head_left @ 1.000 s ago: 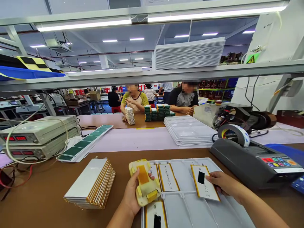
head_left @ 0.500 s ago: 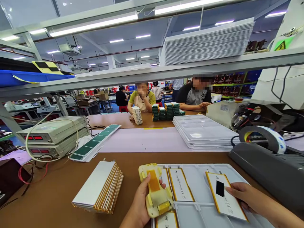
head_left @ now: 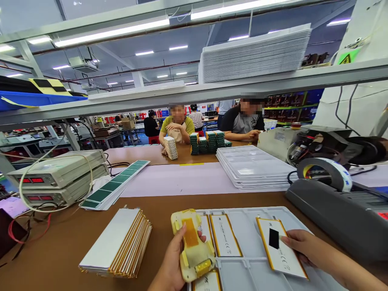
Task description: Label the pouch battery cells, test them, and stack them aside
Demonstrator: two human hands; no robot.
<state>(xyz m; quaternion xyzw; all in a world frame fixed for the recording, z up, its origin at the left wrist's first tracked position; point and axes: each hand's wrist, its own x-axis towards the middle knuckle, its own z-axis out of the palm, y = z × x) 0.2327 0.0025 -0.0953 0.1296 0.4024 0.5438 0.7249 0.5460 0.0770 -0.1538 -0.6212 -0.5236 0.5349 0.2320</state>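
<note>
My left hand [head_left: 174, 258] grips a yellowish plastic fixture [head_left: 194, 246] with an amber patch on its face and a strip of yellow tape near its lower end. Between the thumb and fingers of my right hand [head_left: 298, 246] is a flat white battery pouch [head_left: 281, 250] with amber edges and a black square on it, tilted over the tray. The white compartment tray [head_left: 260, 264] lies under both hands. Another battery pouch [head_left: 226, 235] lies in a tray pocket beside the fixture, and further pouches are partly hidden behind the fixture.
A stack of battery pouches [head_left: 117, 242] stands left of the tray. Green-and-white sheets [head_left: 117, 184] and two stacked meters [head_left: 57, 178] lie farther left. Stacked trays [head_left: 251, 165], a tape roll [head_left: 324, 171] and a dark grey machine [head_left: 333, 222] are right. People sit across the bench.
The whole view has shifted slightly, moving most things a little left in the picture. Both hands keep hold of the fixture and the pouch, almost unchanged relative to the tray.
</note>
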